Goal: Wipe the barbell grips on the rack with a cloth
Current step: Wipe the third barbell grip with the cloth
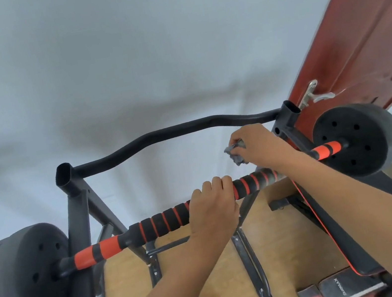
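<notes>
The left hand [212, 203] is curled around the middle of the barbell [165, 219] and grips its black and orange foam. The right hand [254, 145] pinches a crumpled grey cloth [236, 153]; it is just above the bar, at about one o'clock from the left hand, and the cloth does not seem to touch the grip. The bar lies on the black rack [73, 204], with weight plates at eight o'clock [27, 282] and three o'clock [355, 138]. I judge the wiping is in progress, but which grip parts are already clean I cannot tell. No container is visible. A red door [364, 27] stands at two o'clock.
</notes>
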{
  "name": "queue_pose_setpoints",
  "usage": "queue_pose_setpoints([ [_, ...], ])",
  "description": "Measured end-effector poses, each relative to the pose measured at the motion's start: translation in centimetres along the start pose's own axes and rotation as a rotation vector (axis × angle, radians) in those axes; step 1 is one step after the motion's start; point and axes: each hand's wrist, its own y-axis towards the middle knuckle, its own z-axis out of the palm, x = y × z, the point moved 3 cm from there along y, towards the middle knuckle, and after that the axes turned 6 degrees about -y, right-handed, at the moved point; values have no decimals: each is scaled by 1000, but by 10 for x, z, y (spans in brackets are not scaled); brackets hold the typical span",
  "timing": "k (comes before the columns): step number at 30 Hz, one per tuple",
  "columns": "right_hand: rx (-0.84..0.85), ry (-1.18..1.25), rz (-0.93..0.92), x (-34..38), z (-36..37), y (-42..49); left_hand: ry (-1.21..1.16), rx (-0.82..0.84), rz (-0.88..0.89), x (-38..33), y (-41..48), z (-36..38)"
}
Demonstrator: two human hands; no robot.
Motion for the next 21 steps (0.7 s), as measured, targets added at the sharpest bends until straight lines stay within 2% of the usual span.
queue_pose_setpoints([
  [3,-16,-97,-19,-8,-9,1,1,-18,-39,-8,-5,-3],
  [7,202,-228,-87,-2,2,-28,70,39,-25,-13,-4,-2],
  [9,244,-206,-93,2,6,-43,119,105,-6,-12,-1,-3],
  [14,133,-161,-47,0,12,-62,94,278,-101,-10,11,-8],
  [18,84,-244,-69,3,24,-68,32,246,-130,-4,22,-9],
  [21,59,-234,-101,2,24,-75,93,158,-96,-6,14,-8],
])
